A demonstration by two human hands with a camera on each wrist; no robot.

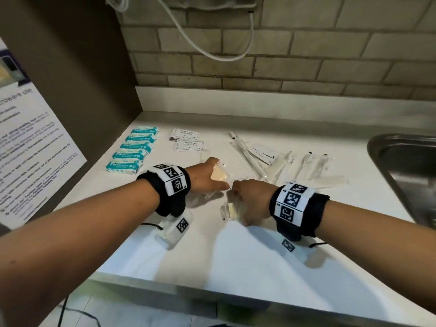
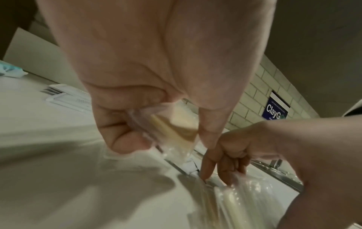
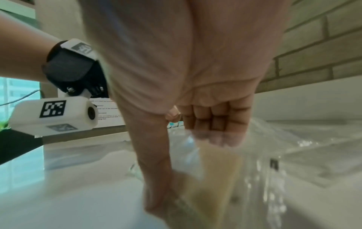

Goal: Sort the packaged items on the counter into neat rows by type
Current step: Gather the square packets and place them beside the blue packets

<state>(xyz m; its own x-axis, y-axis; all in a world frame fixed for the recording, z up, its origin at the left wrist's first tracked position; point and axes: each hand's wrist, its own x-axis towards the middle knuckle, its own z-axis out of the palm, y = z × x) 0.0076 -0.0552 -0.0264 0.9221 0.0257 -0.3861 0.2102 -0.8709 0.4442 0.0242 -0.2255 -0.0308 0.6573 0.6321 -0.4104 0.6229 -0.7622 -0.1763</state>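
My left hand [image 1: 205,177] grips a clear packet holding a pale yellow pad [image 1: 219,175] just above the white counter [image 1: 236,256]; the left wrist view shows that packet [image 2: 176,130] pinched between thumb and curled fingers. Right beside it, my right hand [image 1: 247,200] holds a second clear packet with a pale yellow pad [image 1: 230,210] low on the counter. In the right wrist view its fingers [image 3: 213,122] are curled over the film and the thumb presses down on that packet [image 3: 217,175]. The two hands almost touch.
Several teal wipe packs [image 1: 132,149] form a row at the back left. Two shampoo sachets [image 1: 188,140] lie behind my left hand. Clear-wrapped toothbrushes and combs [image 1: 283,164] are scattered to the right. A steel sink [image 1: 405,175] is at the right edge, a wall poster [image 1: 30,147] on the left.
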